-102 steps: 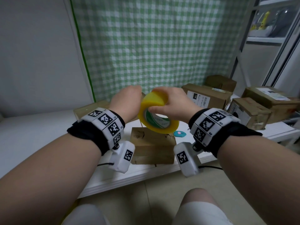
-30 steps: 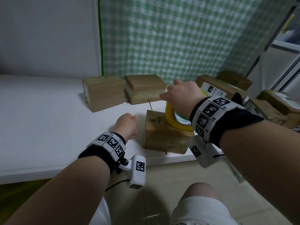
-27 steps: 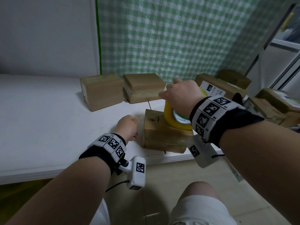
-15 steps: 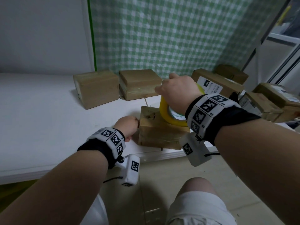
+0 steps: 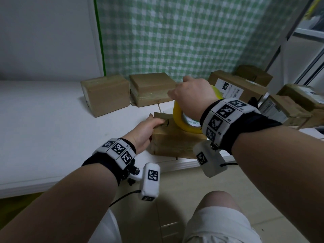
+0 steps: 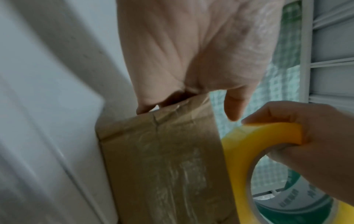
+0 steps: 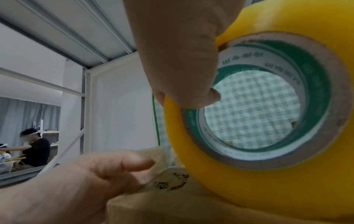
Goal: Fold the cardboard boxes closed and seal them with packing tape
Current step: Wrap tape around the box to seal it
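Note:
A small brown cardboard box (image 5: 171, 144) with tape over it sits near the white table's (image 5: 43, 128) front edge. My left hand (image 5: 145, 130) grips its left top edge, thumb on top beside a torn hole. My right hand (image 5: 191, 97) holds a yellow packing tape roll (image 5: 182, 120) upright on the box's top. In the right wrist view the thumb hooks into the roll's (image 7: 268, 189) green core, and the left hand (image 7: 76, 181) lies on the box (image 7: 153, 209). The left wrist view shows the box (image 6: 166, 166), the roll (image 6: 239, 151) and my right hand (image 6: 316, 144).
Two taped boxes (image 5: 107, 95) (image 5: 150, 88) stand at the back against a green checked cloth (image 5: 175, 32). Several more boxes, one with a label (image 5: 233, 85), crowd the right. My knees are below the table edge. A person (image 7: 36, 145) sits far off.
Both hands held the roll in the air at first. The right hand then set it on the box. The left hand rose from the table beside the box onto its left edge.

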`<control>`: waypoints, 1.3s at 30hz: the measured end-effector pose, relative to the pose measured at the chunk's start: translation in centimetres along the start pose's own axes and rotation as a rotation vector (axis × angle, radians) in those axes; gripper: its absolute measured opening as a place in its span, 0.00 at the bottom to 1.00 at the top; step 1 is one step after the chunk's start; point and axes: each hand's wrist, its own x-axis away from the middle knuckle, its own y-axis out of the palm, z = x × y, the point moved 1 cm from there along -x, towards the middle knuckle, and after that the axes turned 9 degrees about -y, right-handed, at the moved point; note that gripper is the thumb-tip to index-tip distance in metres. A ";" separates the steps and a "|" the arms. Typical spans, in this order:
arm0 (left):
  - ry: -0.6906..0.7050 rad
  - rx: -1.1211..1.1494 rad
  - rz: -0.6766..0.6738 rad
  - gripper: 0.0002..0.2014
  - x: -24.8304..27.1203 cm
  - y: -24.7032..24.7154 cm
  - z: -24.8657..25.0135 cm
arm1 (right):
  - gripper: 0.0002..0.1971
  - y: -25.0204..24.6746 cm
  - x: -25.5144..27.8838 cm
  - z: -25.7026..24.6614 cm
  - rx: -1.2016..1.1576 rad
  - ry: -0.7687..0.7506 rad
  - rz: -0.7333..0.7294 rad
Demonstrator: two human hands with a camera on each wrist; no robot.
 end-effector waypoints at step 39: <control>0.208 -1.135 0.214 0.60 -1.2 1.3 3.1 | 0.23 7.6 5.0 2.5 -1.277 0.774 0.680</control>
